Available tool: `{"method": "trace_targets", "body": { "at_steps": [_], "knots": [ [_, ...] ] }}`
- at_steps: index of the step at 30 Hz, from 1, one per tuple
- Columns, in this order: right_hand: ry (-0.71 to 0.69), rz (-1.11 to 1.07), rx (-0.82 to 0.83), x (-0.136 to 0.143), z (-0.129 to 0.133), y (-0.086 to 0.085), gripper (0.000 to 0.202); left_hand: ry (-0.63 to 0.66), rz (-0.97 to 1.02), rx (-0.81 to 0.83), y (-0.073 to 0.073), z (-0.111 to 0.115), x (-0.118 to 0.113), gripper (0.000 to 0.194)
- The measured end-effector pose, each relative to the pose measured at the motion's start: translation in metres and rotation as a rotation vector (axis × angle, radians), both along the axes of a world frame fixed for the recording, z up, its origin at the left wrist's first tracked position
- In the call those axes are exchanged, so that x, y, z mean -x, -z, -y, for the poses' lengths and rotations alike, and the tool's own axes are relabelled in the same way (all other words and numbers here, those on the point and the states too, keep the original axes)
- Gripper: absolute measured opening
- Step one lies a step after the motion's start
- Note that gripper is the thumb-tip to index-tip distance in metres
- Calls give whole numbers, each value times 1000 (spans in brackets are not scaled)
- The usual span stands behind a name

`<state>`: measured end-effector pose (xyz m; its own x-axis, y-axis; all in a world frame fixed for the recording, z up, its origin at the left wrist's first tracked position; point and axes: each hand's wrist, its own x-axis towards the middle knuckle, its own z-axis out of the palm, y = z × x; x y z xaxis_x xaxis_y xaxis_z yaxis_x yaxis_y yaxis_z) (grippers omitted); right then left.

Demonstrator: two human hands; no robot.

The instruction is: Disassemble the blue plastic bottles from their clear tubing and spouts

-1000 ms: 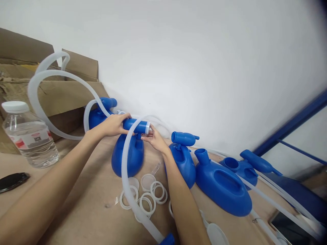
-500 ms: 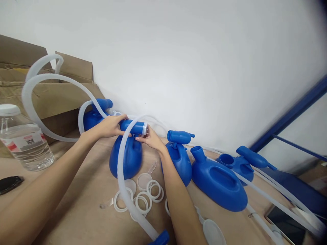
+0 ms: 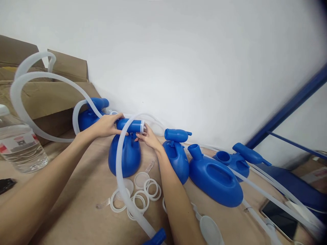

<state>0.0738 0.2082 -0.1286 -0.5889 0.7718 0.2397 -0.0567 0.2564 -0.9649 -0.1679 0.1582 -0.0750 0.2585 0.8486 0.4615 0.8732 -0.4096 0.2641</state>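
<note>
My left hand [image 3: 108,125] is wrapped round the rear of a blue tube-shaped piece [image 3: 134,126] that lies across the top of a blue bottle [image 3: 131,156]. At the tube's right end, my right hand [image 3: 150,136] has its fingers closed by a white ring [image 3: 142,126] on the mouth; the finger contact is partly hidden. A translucent corrugated hose [image 3: 119,163] passes in front of the tube and bottle. White rings [image 3: 118,200] and clear round lids [image 3: 142,179] lie on the table below.
More blue bottles [image 3: 216,182] stand to the right, one with a blue spout piece [image 3: 176,135]. At left are a cardboard box [image 3: 56,98], looped hose and a water bottle [image 3: 21,146]. A phone [image 3: 279,219] lies at lower right, near a blue metal frame [image 3: 286,112].
The view has shifted slightly, so most things appear a little further left. Both hands keep their places at the blue tube.
</note>
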Motion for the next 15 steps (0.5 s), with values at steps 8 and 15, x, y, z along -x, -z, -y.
{"method": "trace_targets", "body": {
  "at_steps": [8,15],
  "knots": [
    [162,286,-226,-2,-8,0,40,-29,-46,-12,0,-1,-3,86],
    [106,36,-348,-6,14,-31,90,-42,-139,-152,6,-1,-13,99]
  ]
}}
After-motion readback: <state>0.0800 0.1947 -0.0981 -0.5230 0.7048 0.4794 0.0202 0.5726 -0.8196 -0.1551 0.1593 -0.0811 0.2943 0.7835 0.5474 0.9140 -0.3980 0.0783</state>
